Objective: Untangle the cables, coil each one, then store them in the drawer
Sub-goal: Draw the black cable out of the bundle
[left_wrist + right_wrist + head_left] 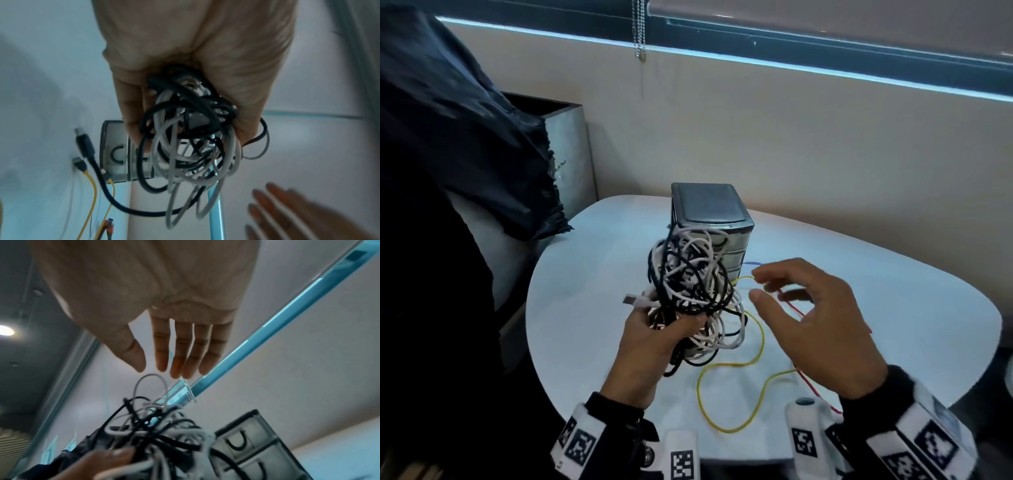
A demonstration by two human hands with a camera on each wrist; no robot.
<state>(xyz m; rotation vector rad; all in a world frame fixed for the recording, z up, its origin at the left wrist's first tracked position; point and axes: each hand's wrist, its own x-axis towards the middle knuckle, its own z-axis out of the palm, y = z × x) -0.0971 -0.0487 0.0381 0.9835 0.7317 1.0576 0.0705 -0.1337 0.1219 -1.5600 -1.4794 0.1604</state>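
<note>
Wrist bands [582, 442] printed with black-and-white square codes sit at the lower edge of the head view, one on each forearm, both cut off by the frame. Above them, the left hand [650, 346] grips a tangled bundle of cables [695, 287] with fingers and thumb curled round its lower part; the bundle is held up off the white table [893, 308], in front of the drawer unit [710, 219]. Black and white strands make up the bundle, and their number cannot be counted because the loops overlap. One white plug [637, 301] sticks out to the left of the grip. The right hand [815, 322] hovers just beside the bundle, fingers spread and loosely bent, holding nothing. One yellow cable [722, 397] and one red cable [808, 380] lie loose on the table, the red one partly hidden under the right hand. A short blue piece [751, 263] shows beside the drawer unit; what it is cannot be made out. The drawer unit shows three drawer fronts, partly hidden behind the bundle. In the left wrist view one black plug [84, 142] hangs free below the grip. A dark cloth [448, 137] fills the left side.
</note>
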